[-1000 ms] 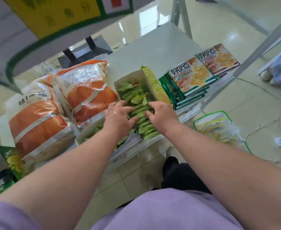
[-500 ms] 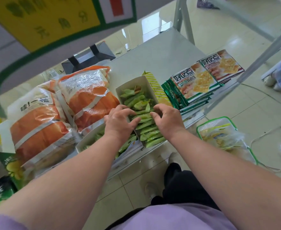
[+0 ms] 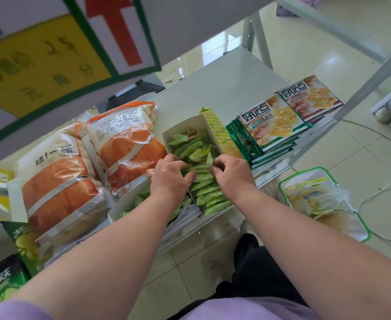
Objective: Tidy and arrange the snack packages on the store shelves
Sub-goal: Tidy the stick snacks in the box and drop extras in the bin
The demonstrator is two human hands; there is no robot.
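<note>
Head view shows your left hand (image 3: pixel 170 175) and right hand (image 3: pixel 232 175) both down in the open white display box (image 3: pixel 183 129) on the shelf (image 3: pixel 231 72), meeting over the row of small green snack sachets (image 3: pixel 204 188) that fills it. Your left hand lies across the sachets with its fingers loosely bent and the fingertips pressing on them; your right hand has its fingers curled inward and seems to pinch the top edge of one or two sachets, though the exact grip is hidden under the knuckles. The sachets nearer your wrists stand in a neat overlapping file, while those beyond your fingertips lie jumbled, so the two hands probably work as a pair: one steadies the ordered stack while the other pulls loose sachets upright into line. A second white box (image 3: pixel 123 205) of the same sachets sits just below your left wrist. Left of your left hand lie two orange-and-white bags (image 3: pixel 120 144), flat and overlapping. Right of your right hand, green cracker packets (image 3: pixel 273 125) are stacked face up, touching the box's striped flap. The far end of the box still wants straightening.
</note>
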